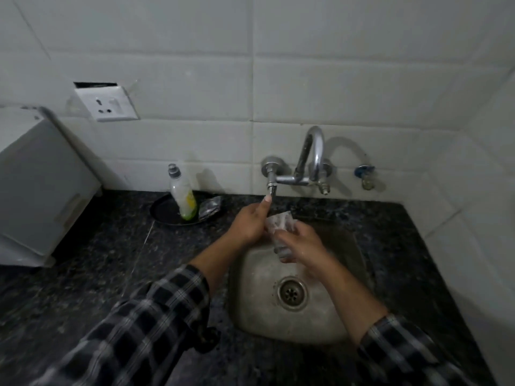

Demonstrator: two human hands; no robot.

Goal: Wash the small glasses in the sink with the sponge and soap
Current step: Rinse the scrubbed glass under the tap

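Just below the tap [309, 162], the right hand [303, 243] grips a small glass [280, 222] with its fingers curled round the lower half. The glass is tilted, above the sink [250, 302] that lies under the tap. The left hand [248, 224] reaches up to the tap's left handle [271, 190]. One straight digit touches the handle's underside, and the other fingers fold out of sight, so I cannot tell whether they hold anything. No stream shows under the tap, though blur may hide one.

The step in hand looks like working the water for this glass. To do it well, turn the handle gently so the flow does not jump and splash. Hold the glass squarely under the spout with a firm wrap, since wet, soapy glass slips.

Left of the tap, the soap bottle [182, 195] stands on a dark dish [161, 215]. A crumpled silvery thing [210, 208] between the bottle and the tap may be the scrubber, but that is unclear.
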